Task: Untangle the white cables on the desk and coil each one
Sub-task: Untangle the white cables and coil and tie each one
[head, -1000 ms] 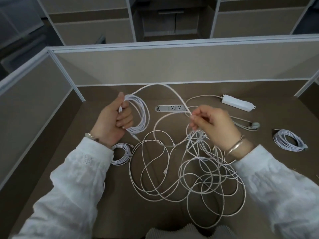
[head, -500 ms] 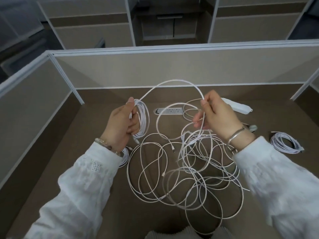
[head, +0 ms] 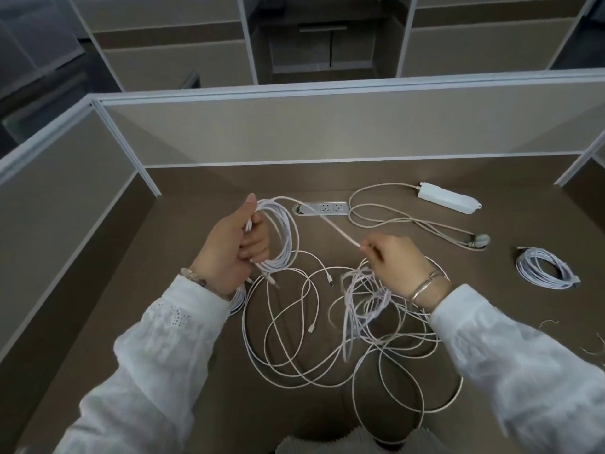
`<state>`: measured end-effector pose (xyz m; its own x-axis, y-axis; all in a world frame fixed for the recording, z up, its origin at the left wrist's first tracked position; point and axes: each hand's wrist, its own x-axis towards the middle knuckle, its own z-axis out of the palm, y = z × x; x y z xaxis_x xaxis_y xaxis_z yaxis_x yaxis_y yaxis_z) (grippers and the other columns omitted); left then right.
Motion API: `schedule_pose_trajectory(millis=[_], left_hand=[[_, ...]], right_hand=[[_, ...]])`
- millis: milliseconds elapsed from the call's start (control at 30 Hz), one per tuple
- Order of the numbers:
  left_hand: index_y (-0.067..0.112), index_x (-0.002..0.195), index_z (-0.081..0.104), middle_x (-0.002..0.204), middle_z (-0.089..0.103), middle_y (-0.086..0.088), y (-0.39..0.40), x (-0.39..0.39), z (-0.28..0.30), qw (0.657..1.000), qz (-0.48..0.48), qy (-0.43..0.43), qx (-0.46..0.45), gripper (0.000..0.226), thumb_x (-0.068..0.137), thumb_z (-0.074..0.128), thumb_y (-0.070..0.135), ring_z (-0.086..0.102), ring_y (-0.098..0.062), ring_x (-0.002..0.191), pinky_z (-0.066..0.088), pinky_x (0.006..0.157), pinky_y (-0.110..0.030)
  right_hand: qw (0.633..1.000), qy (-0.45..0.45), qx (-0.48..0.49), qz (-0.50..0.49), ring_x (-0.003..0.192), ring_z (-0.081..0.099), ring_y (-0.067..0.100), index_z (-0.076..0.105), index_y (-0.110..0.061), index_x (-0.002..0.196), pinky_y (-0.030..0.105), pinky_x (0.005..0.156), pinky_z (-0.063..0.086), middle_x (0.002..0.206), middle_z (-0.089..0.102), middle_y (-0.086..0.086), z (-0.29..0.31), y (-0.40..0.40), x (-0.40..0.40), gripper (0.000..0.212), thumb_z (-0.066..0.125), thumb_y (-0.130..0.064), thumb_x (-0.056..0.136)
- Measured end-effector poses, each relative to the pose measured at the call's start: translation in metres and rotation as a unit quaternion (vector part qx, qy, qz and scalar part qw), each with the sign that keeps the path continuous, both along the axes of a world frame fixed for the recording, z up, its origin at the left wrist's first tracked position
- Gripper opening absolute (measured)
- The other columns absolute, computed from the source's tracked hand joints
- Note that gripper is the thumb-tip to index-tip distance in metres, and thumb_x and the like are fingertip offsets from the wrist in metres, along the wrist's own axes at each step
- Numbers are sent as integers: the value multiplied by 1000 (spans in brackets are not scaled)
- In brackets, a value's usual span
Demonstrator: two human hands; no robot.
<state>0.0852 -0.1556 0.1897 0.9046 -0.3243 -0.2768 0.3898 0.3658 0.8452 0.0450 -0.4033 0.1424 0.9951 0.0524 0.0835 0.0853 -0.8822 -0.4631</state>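
Note:
My left hand (head: 234, 249) grips a partly wound coil of white cable (head: 283, 237) above the brown desk (head: 183, 339). From the coil a taut strand (head: 330, 224) runs right and down to my right hand (head: 397, 265), which pinches it. Below and between my hands lies a tangle of white cables (head: 353, 332) spread in loose loops, with loose connector ends showing. One finished coil (head: 545, 268) rests at the right. Another small coil (head: 239, 298) lies mostly hidden under my left wrist.
A white power strip (head: 448, 197) with its grey cord (head: 393, 221) and plug (head: 481, 240) lies at the back right. A socket panel (head: 322, 208) is set into the desk. Beige partition walls (head: 327, 126) enclose the back and sides.
My right hand has dropped from a raised arc down and right, pulling the strand straight from the coil. The lifted loop is gone, and the coil in my left hand looks slightly fuller.

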Motion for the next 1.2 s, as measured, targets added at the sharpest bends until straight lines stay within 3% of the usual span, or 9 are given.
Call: schedule_pose_trajectory(millis=[100,233,433,567,733,900,1000,1133,1200], left_hand=[[20,59,46,39,22,9,7,4,3,995,-25,45,-85,45,97,41,43,20,-5,29,17,35,-17],[19,65,43,41,23,9,5,7,0,995,-3,45,-84,45,98,37,48,21,-4,31,21,35,-16],[15,71,42,49,31,3,-20,-5,-10,989,30,-90,111,37,101,43,35,26,-12,40,31,41,-20],[7,70,48,51,45,-3,-36,-19,-13,933,-8,-202,299,40,102,44,30,42,-16,42,39,46,-25],[5,78,56,65,54,-2,-50,-30,-23,907,-75,-238,340,32,102,44,23,50,-8,58,44,57,-22],[14,65,52,53,48,8,-55,-30,-25,905,-113,-202,358,38,101,45,21,42,-2,46,37,50,-19],[15,61,55,52,49,7,-51,-23,-22,863,-142,-230,427,40,100,46,22,44,-6,47,36,53,-23],[14,54,47,48,44,8,-43,-11,-11,826,-131,-249,489,44,97,49,22,41,-9,48,33,51,-24],[16,56,44,46,38,8,-37,-8,-7,852,-123,-221,458,44,98,51,26,34,-8,41,28,43,-20]], right_hand=[[994,36,-85,50,91,63,34,61,-21,99,38,75,50,93,69,10,-5,13,-14,23,41,-31,97],[988,46,-79,125,95,61,31,61,-21,104,39,81,49,100,64,7,-4,32,-28,23,40,-24,95],[977,29,-66,199,92,57,32,64,-9,100,42,81,46,100,51,9,14,48,-32,21,45,-15,94],[982,-17,13,186,85,59,20,63,-15,92,34,76,46,88,63,-1,29,56,-34,8,62,-22,87],[978,7,170,119,56,47,-1,32,-27,71,13,56,38,64,53,-12,40,62,-31,49,80,-15,68],[974,-29,212,78,56,49,4,33,-25,69,16,54,38,64,54,-10,34,61,-30,49,81,-16,63],[962,-10,260,81,52,49,3,40,-23,72,15,53,37,61,56,-7,26,62,-33,41,80,-21,66],[926,41,362,97,77,65,22,52,-16,91,32,70,51,85,66,5,14,49,-29,30,65,5,74],[957,33,271,98,89,65,18,60,-15,103,20,78,48,97,67,-2,7,36,-24,33,64,3,76]])
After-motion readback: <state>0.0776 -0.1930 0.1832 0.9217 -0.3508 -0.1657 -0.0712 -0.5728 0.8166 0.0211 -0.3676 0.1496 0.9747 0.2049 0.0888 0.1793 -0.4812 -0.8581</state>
